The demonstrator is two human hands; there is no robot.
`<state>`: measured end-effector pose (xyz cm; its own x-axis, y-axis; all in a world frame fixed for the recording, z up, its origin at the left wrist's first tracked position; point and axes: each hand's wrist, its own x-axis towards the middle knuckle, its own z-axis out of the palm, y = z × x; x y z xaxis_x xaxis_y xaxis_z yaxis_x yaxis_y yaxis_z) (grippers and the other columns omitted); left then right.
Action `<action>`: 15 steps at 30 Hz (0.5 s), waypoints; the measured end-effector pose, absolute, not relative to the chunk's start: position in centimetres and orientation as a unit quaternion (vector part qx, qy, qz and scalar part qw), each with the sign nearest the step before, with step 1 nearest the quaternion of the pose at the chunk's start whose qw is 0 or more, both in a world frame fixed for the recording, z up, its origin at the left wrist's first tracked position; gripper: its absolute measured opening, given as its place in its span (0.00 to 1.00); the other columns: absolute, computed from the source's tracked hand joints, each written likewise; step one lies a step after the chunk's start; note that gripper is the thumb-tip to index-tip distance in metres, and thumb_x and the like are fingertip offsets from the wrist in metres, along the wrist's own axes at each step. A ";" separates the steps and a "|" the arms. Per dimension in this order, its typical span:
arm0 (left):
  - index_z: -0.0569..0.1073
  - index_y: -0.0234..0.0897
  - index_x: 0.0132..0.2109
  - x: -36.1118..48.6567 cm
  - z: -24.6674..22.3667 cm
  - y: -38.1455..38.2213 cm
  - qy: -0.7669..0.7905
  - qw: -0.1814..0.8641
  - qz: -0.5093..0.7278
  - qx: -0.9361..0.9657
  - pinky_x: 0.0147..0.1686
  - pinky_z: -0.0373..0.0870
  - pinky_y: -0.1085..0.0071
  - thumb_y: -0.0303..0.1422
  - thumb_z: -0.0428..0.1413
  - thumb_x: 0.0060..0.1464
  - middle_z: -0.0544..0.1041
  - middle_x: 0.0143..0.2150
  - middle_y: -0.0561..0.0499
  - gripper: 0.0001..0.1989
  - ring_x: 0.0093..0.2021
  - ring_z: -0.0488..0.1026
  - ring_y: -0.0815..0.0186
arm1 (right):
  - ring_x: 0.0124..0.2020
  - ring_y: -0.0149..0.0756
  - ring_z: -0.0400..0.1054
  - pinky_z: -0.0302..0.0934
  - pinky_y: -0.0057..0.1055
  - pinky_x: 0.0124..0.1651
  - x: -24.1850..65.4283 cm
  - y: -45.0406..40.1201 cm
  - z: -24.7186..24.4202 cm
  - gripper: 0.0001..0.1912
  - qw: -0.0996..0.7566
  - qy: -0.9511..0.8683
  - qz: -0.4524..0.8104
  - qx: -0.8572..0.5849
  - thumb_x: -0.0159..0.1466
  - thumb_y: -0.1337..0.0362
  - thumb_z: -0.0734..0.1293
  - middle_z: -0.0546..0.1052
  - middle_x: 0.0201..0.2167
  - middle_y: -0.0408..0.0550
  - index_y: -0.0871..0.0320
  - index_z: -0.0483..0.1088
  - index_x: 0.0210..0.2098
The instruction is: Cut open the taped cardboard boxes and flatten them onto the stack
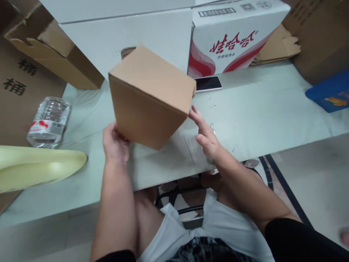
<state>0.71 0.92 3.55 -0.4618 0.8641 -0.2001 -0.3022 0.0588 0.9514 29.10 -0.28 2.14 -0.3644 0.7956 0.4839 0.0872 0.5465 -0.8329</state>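
Observation:
A plain brown cardboard box [148, 100] is tilted above the pale green cloth-covered table, with one corner pointing down toward me. My left hand [116, 143] grips its lower left side, the fingers partly hidden behind and under the box. Beside the box's right corner is my right hand [204, 133], fingers apart and holding nothing; the fingertips are very near the cardboard, and whether they touch it cannot be made out. Behind the box's right end lies a dark-screened phone [209, 83], partly covered by the box.
White cartons [163, 36] and a red-and-white carton [231, 43] line the table's back. At left are a clear water bottle [49, 122], a yellow-green curved object [40, 167] and brown boxes [13, 109]. A blue package [331, 92] sits at right on the table [261, 112].

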 end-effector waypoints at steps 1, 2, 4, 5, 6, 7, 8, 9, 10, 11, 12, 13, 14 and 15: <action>0.71 0.39 0.32 1.2 3.2 0.8 0.566 0.491 0.612 0.255 0.22 0.58 0.72 0.52 0.59 0.40 0.71 0.26 0.53 0.21 0.25 0.66 0.68 | 0.79 0.49 0.49 0.29 0.56 0.83 29.1 -0.3 2.5 0.33 0.488 -0.750 0.349 -0.279 0.72 0.40 0.57 0.62 0.75 0.42 0.41 0.59 0.72; 0.71 0.39 0.32 1.7 2.9 0.7 0.566 0.517 0.586 0.263 0.22 0.59 0.72 0.54 0.59 0.41 0.72 0.26 0.52 0.23 0.25 0.67 0.67 | 0.79 0.49 0.49 0.27 0.57 0.83 29.1 -0.4 2.9 0.31 0.498 -0.758 0.331 -0.261 0.73 0.42 0.58 0.62 0.76 0.41 0.40 0.60 0.72; 0.75 0.38 0.36 2.8 2.1 0.5 0.568 0.552 0.546 0.275 0.22 0.62 0.71 0.56 0.59 0.44 0.74 0.26 0.49 0.25 0.25 0.70 0.64 | 0.79 0.49 0.50 0.28 0.58 0.82 29.2 -0.6 3.4 0.29 0.519 -0.760 0.308 -0.242 0.72 0.44 0.60 0.61 0.76 0.42 0.39 0.61 0.71; 0.76 0.37 0.38 3.4 1.9 0.3 0.568 0.572 0.517 0.286 0.22 0.62 0.70 0.56 0.59 0.45 0.75 0.26 0.49 0.26 0.25 0.71 0.63 | 0.79 0.50 0.49 0.31 0.59 0.82 29.3 -0.8 3.5 0.29 0.530 -0.754 0.302 -0.244 0.72 0.45 0.61 0.61 0.75 0.42 0.40 0.61 0.70; 0.77 0.37 0.40 3.9 1.7 0.2 0.568 0.594 0.482 0.304 0.21 0.62 0.70 0.57 0.58 0.47 0.75 0.25 0.49 0.27 0.24 0.72 0.61 | 0.79 0.50 0.49 0.35 0.60 0.82 29.5 -0.8 3.6 0.28 0.541 -0.746 0.295 -0.254 0.72 0.45 0.62 0.62 0.75 0.43 0.40 0.62 0.69; 0.78 0.37 0.42 4.4 1.6 0.0 0.565 0.616 0.443 0.324 0.20 0.60 0.70 0.58 0.57 0.48 0.74 0.24 0.49 0.28 0.24 0.73 0.60 | 0.79 0.50 0.49 0.39 0.60 0.81 29.6 -0.9 3.6 0.27 0.550 -0.735 0.289 -0.271 0.72 0.47 0.62 0.63 0.74 0.44 0.41 0.63 0.68; 0.79 0.36 0.42 4.8 1.7 -0.2 0.562 0.636 0.401 0.346 0.19 0.58 0.71 0.59 0.55 0.49 0.75 0.23 0.48 0.30 0.24 0.75 0.58 | 0.79 0.51 0.50 0.43 0.60 0.80 29.8 -0.9 3.5 0.25 0.558 -0.724 0.282 -0.290 0.71 0.48 0.63 0.64 0.73 0.45 0.42 0.65 0.66; 0.79 0.36 0.43 5.1 1.9 -0.3 0.557 0.653 0.359 0.366 0.18 0.56 0.71 0.61 0.54 0.49 0.76 0.24 0.47 0.32 0.25 0.76 0.56 | 0.78 0.50 0.51 0.47 0.59 0.79 29.9 -0.9 3.4 0.23 0.565 -0.713 0.276 -0.309 0.71 0.49 0.64 0.65 0.72 0.46 0.44 0.67 0.64; 0.80 0.35 0.44 5.2 2.1 -0.5 0.552 0.667 0.321 0.383 0.17 0.54 0.71 0.62 0.52 0.49 0.77 0.25 0.45 0.35 0.25 0.78 0.55 | 0.77 0.50 0.54 0.50 0.59 0.78 30.1 -0.8 3.2 0.21 0.576 -0.701 0.268 -0.323 0.71 0.49 0.64 0.67 0.70 0.48 0.45 0.68 0.61; 0.80 0.35 0.43 5.3 2.4 -0.6 0.551 0.675 0.286 0.397 0.17 0.52 0.72 0.63 0.51 0.48 0.79 0.26 0.44 0.36 0.26 0.79 0.55 | 0.76 0.50 0.57 0.52 0.59 0.77 30.2 -0.7 3.0 0.19 0.590 -0.687 0.263 -0.332 0.71 0.47 0.63 0.70 0.68 0.49 0.47 0.70 0.57; 0.80 0.34 0.42 5.3 2.7 -0.6 0.555 0.677 0.251 0.413 0.17 0.51 0.73 0.63 0.52 0.47 0.80 0.28 0.43 0.36 0.26 0.79 0.55 | 0.74 0.50 0.59 0.53 0.58 0.76 30.3 -0.5 2.8 0.19 0.605 -0.671 0.263 -0.338 0.72 0.46 0.62 0.71 0.67 0.50 0.48 0.71 0.54; 0.80 0.34 0.41 5.3 2.9 -0.6 0.564 0.669 0.215 0.434 0.18 0.50 0.73 0.62 0.53 0.46 0.81 0.29 0.42 0.34 0.27 0.80 0.55 | 0.73 0.50 0.61 0.55 0.58 0.75 30.3 -0.4 2.6 0.19 0.615 -0.658 0.267 -0.344 0.72 0.45 0.61 0.73 0.65 0.51 0.50 0.71 0.50; 0.80 0.34 0.39 5.2 3.0 -0.6 0.582 0.647 0.187 0.457 0.18 0.51 0.73 0.60 0.55 0.46 0.81 0.30 0.42 0.32 0.27 0.80 0.56 | 0.72 0.50 0.63 0.56 0.57 0.74 30.4 -0.3 2.5 0.18 0.617 -0.649 0.271 -0.353 0.72 0.44 0.62 0.74 0.63 0.51 0.51 0.72 0.46; 0.80 0.34 0.38 5.2 3.0 -0.6 0.612 0.603 0.184 0.477 0.19 0.53 0.73 0.57 0.56 0.47 0.81 0.30 0.43 0.28 0.28 0.80 0.57 | 0.71 0.50 0.64 0.57 0.57 0.73 30.4 -0.3 2.4 0.18 0.612 -0.645 0.276 -0.366 0.71 0.45 0.63 0.75 0.62 0.52 0.52 0.71 0.41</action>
